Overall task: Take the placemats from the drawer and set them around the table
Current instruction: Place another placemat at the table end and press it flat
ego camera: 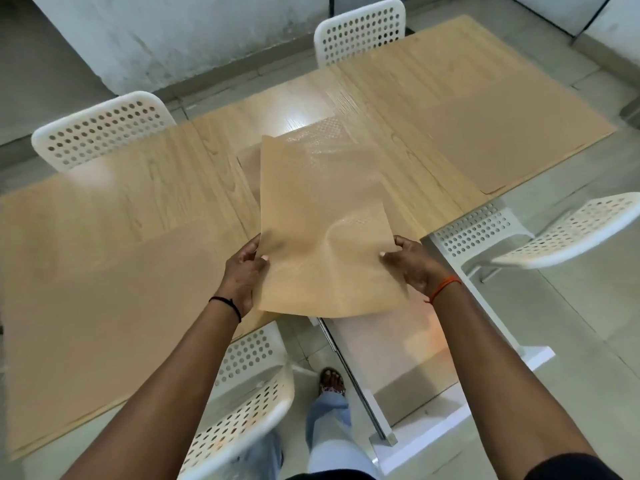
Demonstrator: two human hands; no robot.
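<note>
The left hand (242,271) and the right hand (412,263) each pinch one side of a tan placemat (322,237). It hangs between them, over the wooden table (121,209). A white chair (249,393) sits under the left arm

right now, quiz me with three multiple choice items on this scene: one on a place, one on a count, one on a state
1. Where is the placemat that the hands hold?
A. flat on the floor
B. lifted over the near edge of the wooden table
C. draped on a chair back

2. How many white perforated chairs show?
A. two
B. four
C. six

3. How is the held placemat gripped?
A. left hand alone
B. right hand alone
C. both hands, one on each side edge

Answers:
1 B, its near edge hangs past the table edge and it bends in the air.
2 B, two chairs at the far side, one at the right, one near.
3 C, a thumb presses each side edge.
</note>
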